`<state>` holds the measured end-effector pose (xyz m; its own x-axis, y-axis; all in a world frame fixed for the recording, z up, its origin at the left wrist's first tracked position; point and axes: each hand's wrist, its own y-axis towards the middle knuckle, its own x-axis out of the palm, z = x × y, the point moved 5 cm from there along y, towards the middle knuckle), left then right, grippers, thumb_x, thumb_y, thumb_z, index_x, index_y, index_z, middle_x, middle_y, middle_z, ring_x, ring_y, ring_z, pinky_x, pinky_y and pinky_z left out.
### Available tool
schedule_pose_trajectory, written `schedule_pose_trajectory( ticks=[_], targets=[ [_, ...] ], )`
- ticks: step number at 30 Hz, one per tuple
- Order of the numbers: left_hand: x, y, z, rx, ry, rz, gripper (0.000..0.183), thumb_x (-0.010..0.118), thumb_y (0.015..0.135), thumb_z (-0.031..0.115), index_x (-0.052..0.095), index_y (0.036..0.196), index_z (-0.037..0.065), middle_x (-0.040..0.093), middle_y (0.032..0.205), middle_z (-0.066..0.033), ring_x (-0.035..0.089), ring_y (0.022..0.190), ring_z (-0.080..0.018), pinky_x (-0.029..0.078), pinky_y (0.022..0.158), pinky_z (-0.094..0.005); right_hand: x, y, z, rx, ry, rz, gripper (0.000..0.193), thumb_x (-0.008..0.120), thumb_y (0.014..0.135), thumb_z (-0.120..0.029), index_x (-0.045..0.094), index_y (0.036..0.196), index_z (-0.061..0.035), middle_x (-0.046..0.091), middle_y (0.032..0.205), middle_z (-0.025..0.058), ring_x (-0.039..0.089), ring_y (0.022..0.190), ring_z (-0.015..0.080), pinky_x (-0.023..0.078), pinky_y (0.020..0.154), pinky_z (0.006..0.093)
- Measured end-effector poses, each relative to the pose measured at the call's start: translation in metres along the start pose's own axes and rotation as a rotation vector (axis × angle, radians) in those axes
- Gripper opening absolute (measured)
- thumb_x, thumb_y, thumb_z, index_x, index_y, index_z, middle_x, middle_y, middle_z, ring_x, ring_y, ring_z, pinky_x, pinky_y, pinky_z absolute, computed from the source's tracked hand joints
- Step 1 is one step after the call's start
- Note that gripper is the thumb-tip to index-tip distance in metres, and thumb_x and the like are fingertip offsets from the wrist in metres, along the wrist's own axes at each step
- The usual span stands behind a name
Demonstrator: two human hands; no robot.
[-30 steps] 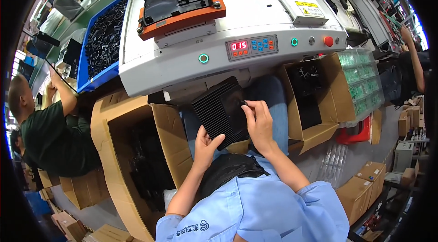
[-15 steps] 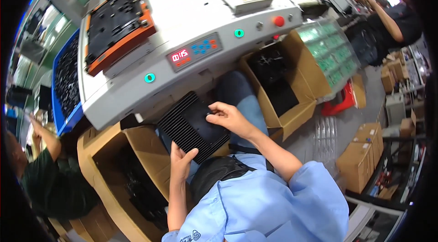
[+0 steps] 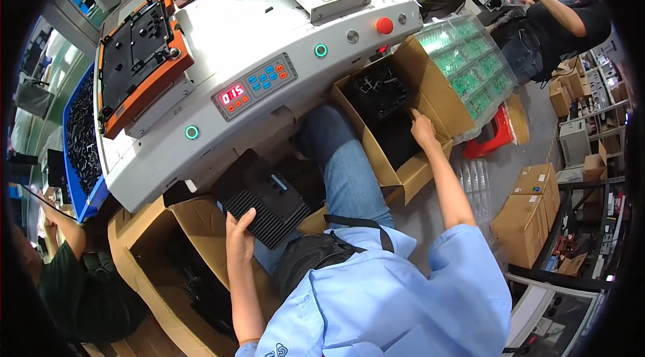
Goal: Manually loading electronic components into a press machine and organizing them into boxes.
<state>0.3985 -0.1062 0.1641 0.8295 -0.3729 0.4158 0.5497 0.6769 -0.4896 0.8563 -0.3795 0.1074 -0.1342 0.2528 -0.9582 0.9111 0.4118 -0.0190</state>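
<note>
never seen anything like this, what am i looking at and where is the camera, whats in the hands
The camera sits on a seated person's head and looks down through a fisheye lens, so straight edges bend. No robot here: the two bare arms coming in from below are that person's.

The left hand grips a black ribbed plate resting over the lap. The right hand reaches into an open cardboard box holding black parts.

In front stands a white machine with a red number display, green-ringed buttons and a red button. An orange-framed black fixture sits on it. Trays of green circuit boards lie on the right. Other people work at the edges.
</note>
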Motion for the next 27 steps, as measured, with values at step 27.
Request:
schedule_pose_trajectory(
  ticks=[27],
  targets=[
    [-0.005,0.0,0.003,0.0,-0.048,0.022,0.049,0.064,0.077,0.006,0.046,0.122,0.003,0.058,0.11,-0.0069,0.055,0.102,-0.018,0.044,0.09,-0.0312,0.032,-0.008,-0.006,-0.239,-0.2,-0.165,0.04,0.055,0.081,-0.003,0.046,0.12,-0.0074,0.062,0.092,0.0219,0.06,0.084,0.0395,0.049,0.071,0.0478]
  ],
)
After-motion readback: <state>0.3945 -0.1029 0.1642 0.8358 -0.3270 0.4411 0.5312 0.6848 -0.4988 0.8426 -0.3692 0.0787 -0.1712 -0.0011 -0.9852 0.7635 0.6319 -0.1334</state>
